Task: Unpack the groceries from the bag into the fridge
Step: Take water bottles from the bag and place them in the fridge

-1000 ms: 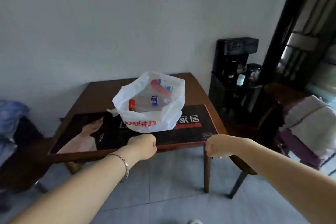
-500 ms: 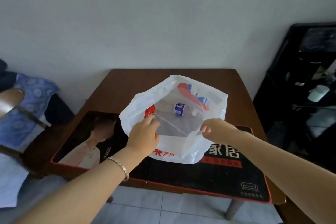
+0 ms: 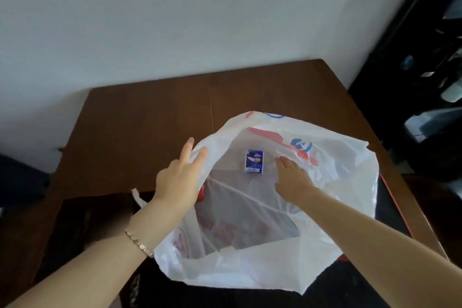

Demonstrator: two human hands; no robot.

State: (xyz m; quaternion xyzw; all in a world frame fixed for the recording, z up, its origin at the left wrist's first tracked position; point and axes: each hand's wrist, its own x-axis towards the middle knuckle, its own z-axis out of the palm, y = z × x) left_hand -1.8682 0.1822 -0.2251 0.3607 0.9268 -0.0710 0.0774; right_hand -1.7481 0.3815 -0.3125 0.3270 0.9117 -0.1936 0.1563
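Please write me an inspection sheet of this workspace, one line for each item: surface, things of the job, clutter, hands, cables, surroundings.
Surface: brown wooden table, with a dark printed mat on its near part.
Job's things: white plastic bag standing open on the table; inside it a small blue carton and something red, mostly hidden by the left hand.
Clutter: nothing seen.
Hands: left hand open, holding back the bag's left rim; right hand open, reaching inside beside the carton, holding nothing.
Cables: nothing seen.
Surroundings: plain white wall behind; dark shelf at right, contents unclear. No fridge in view.
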